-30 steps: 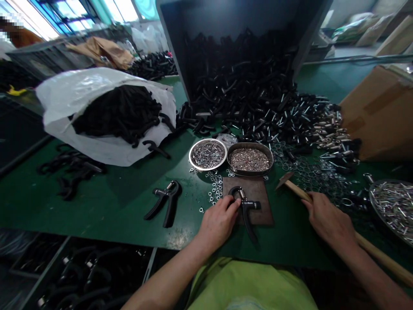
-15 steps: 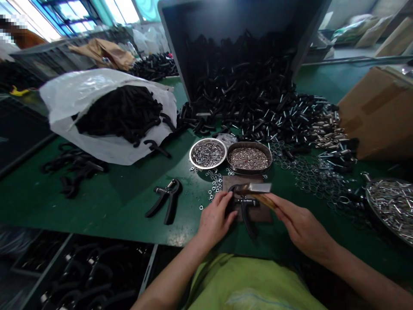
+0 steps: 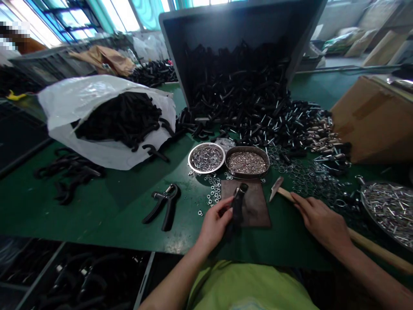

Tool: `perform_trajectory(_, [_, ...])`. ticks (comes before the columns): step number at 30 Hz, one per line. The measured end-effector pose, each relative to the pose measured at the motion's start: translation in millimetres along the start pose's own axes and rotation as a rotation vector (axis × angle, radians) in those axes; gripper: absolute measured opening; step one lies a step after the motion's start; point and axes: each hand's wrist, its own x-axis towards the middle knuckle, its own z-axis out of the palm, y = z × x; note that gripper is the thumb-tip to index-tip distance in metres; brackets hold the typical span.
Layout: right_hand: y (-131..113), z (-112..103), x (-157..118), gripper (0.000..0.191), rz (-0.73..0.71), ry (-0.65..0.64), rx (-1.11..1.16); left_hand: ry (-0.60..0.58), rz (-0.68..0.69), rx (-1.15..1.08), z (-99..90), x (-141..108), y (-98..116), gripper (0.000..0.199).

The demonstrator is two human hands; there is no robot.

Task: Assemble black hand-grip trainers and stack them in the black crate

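My left hand is closed on a black hand grip strengthener, tilted up on edge over a brown metal plate. My right hand is around the wooden handle of a hammer, whose head is low over the table right of the plate. The handle's end runs out under my wrist. Another hand grip, with a spring at its top, lies on the green table to the left. Loose nuts are scattered along the plate's left edge.
Behind the plate stand a round dish and an oval tin of small metal parts. A grey bin spills black handles. A white bag is at left, a cardboard box and a bowl of pins at right.
The hammer has moved from above the hand grip to the table area at right, with my right hand. My left hand has lifted and turned the hand grip on edge.
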Motion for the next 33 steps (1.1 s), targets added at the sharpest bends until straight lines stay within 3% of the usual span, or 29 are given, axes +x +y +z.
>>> perform_trajectory(3, [-1.5,-3.4,32.7,0.032,-0.048,0.068,0.140,-0.028,-0.225,-0.346,15.7,-10.1,2.0,0.045])
perform_trajectory(6, [-22.0,-11.3,86.3,0.029,-0.117,0.149,0.360,-0.068,-0.329,-0.441,26.8,-24.6,7.8,0.056])
perform_trajectory(10, [-57.5,-14.2,170.1,0.024,-0.176,0.041,0.532,-0.172,-0.329,-0.373,22.0,-36.9,24.6,0.056])
perform_trajectory(13, [-80.3,-7.3,230.8,0.023,-0.196,-0.031,0.528,-0.181,-0.167,-0.203,4.5,-26.7,40.3,0.045])
perform_trajectory(16, [-100.8,4.4,280.2,0.020,-0.207,-0.104,0.499,-0.066,0.081,0.084,-19.1,11.6,54.9,0.028])
perform_trajectory(19, [-120.8,16.9,312.3,0.018,-0.184,-0.199,0.456,0.085,0.275,0.367,-39.9,74.9,68.3,0.022])
perform_trajectory(21, [-131.9,24.4,324.6,0.025,-0.152,-0.256,0.422,0.154,0.332,0.570,-48.2,122.4,77.1,0.021])
perform_trajectory(24, [-140.8,33.0,333.8,0.031,-0.096,-0.317,0.387,0.192,0.276,0.991,-51.5,186.5,87.2,0.025])
perform_trajectory(27, [-139.3,38.1,336.7,0.031,-0.059,-0.349,0.392,0.179,0.168,1.128,-48.6,233.6,89.6,0.025])
perform_trajectory(33, [-127.5,40.0,335.4,0.020,-0.029,-0.312,0.475,0.143,-0.017,1.260,-39.0,282.8,84.7,0.026])
